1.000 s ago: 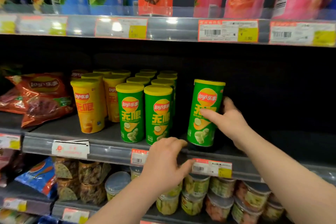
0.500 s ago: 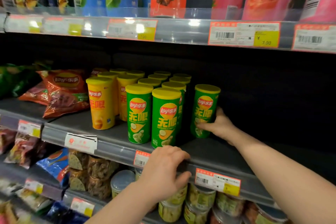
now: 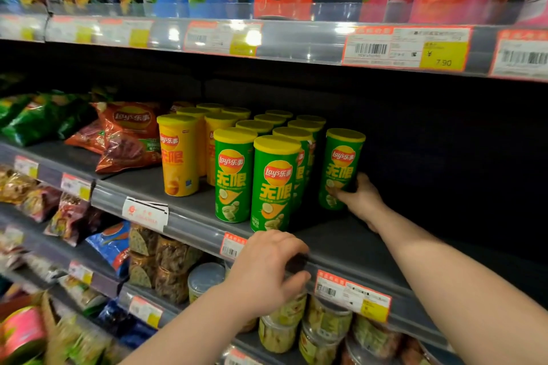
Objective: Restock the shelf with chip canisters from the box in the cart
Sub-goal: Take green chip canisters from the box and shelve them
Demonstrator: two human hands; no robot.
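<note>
A person's right hand (image 3: 360, 201) grips the lower part of a green cardboard chip canister with a yellow lid (image 3: 341, 163), which stands upright on a dark grey metal shelf (image 3: 341, 243), just right of rows of matching green canisters (image 3: 275, 184). The left hand (image 3: 267, 270) curls its fingers over the shelf's near edge.

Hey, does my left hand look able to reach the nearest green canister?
Probably yes. The left hand grips the shelf edge just below the nearest green canister, with nothing between them; it need only let go.
</note>
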